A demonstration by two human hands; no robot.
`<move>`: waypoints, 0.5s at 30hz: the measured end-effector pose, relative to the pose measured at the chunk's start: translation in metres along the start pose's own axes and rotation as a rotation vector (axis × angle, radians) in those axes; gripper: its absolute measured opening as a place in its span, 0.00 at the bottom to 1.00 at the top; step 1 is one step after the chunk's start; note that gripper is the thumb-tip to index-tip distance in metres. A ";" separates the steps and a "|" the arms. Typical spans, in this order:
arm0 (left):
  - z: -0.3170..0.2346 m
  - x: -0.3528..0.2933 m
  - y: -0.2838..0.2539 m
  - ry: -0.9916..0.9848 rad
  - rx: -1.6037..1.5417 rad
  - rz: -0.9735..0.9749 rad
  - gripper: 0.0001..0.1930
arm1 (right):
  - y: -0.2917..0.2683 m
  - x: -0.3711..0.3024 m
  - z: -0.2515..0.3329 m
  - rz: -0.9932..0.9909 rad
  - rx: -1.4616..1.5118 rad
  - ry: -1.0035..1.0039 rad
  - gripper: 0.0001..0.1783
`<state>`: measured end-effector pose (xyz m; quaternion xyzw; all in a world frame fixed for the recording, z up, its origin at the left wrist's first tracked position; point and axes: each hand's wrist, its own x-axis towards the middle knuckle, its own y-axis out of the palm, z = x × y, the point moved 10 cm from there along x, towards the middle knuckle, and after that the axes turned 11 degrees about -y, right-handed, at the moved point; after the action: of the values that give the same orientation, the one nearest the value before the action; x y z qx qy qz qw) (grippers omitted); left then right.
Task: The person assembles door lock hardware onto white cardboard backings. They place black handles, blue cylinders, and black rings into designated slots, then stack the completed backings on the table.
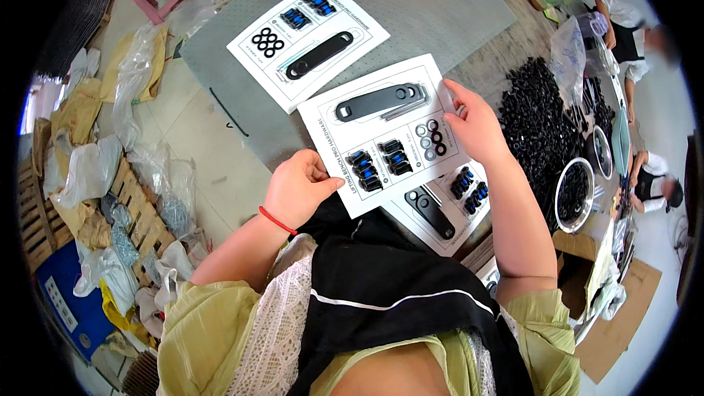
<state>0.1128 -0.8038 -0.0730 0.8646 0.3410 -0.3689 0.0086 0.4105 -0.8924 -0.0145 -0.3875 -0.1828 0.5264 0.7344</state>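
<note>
"Why hold the white card [385,134] that way?"
"Left fingers [328,188] and right fingers [455,124] pinch its two sides, maybe to keep it flat."
"Where is it?"
"Between them, over the desk [433,18]."

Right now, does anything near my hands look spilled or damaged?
Possibly: small black parts lie in a loose heap to the right of your right hand, outside the nearer metal bowl, so they could look spilled. The printed sheet you hold shows no visible damage.
</note>
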 end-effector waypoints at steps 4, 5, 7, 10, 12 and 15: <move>-0.004 -0.003 -0.006 -0.042 0.156 -0.051 0.11 | 0.013 0.035 0.011 0.088 -0.053 -0.062 0.31; -0.004 -0.002 -0.004 -0.054 0.140 -0.039 0.12 | 0.015 0.042 0.013 0.102 -0.067 -0.080 0.31; -0.005 -0.001 0.000 -0.087 0.130 0.002 0.12 | 0.018 0.052 0.014 0.115 -0.054 -0.078 0.31; -0.006 0.002 0.005 -0.121 0.124 0.057 0.12 | 0.021 0.060 0.009 0.115 -0.052 -0.091 0.30; -0.004 0.006 0.005 -0.103 0.089 0.054 0.12 | 0.023 0.063 0.007 0.114 -0.059 -0.098 0.30; -0.002 0.009 0.002 -0.125 0.061 0.025 0.11 | 0.026 0.065 0.004 0.123 -0.072 -0.100 0.30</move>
<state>0.1197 -0.7990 -0.0781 0.8439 0.3174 -0.4324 0.0085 0.4159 -0.8275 -0.0405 -0.3974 -0.2138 0.5824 0.6762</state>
